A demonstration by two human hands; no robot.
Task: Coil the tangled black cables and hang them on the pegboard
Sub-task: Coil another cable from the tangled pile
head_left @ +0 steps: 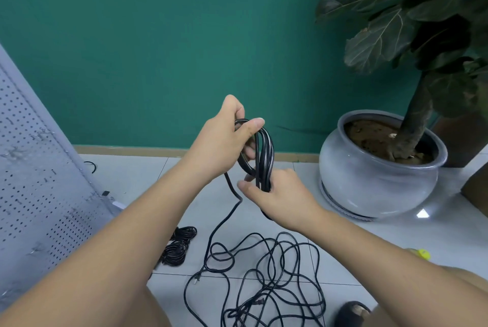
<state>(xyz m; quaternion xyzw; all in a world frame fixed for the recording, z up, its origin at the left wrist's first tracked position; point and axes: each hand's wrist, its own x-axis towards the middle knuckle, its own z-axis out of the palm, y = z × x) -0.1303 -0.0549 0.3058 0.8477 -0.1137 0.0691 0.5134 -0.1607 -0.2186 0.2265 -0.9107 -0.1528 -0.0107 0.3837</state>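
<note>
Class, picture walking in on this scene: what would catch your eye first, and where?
The two hands at the centre: the left hand grips the top of a black cable coil, the right hand its lower end. Below them a tangle of loose black cable sprawls on the pale floor. A large grey plant pot stands at right, a grey pegboard at left.
</note>
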